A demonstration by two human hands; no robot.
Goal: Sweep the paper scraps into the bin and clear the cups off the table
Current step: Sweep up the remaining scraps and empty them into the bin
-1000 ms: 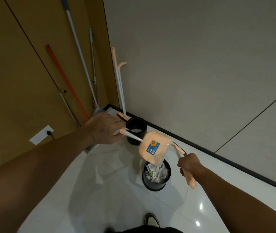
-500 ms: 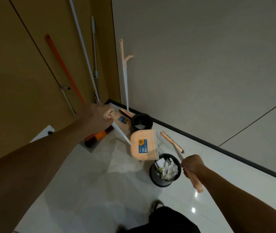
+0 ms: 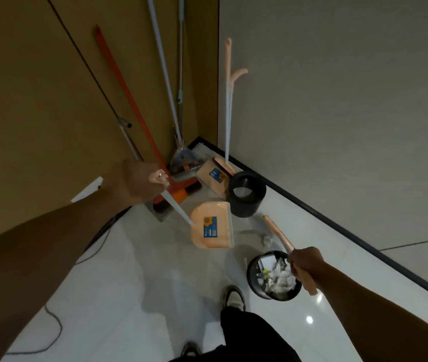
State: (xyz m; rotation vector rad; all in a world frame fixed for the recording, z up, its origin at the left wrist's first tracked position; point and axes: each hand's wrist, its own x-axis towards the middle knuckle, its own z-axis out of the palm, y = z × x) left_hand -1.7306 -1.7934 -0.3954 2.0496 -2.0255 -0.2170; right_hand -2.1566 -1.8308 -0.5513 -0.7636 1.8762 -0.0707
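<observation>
So the left hand (image 3: pixel 140 182) is wrapped tight around the white handle of a peach dustpan (image 3: pixel 211 226), with the pan hanging out toward 4 o'clock from the fist, off the floor, blue sticker facing up. The right hand (image 3: pixel 305 262) is closed on a peach brush (image 3: pixel 282 237), its stick pointing up toward 11 o'clock, and that fist sits right over the rim of the bin (image 3: pixel 254 273). The bin is black, on the white floor (image 3: pixel 119 270) at about 5 o'clock from the pan, and stuffed with crumpled paper scraps (image 3: pixel 280 276). A second black bin (image 3: pixel 247 195) stands near the wall at 1 o'clock from the pan; can't tell what's in it beyond something pale at the bottom. Back in the corner there's another dustpan (image 3: pixel 214 176) with a tall handle, an orange broom (image 3: pixel 129 100) and a couple of grey mop poles (image 3: pixel 164 74) leaning on the brown wall. A shoe (image 3: pixel 233 299) shows at the bottom next to the full bin, and a cable (image 3: pixel 51 333) loops over the floor at the lower left.
</observation>
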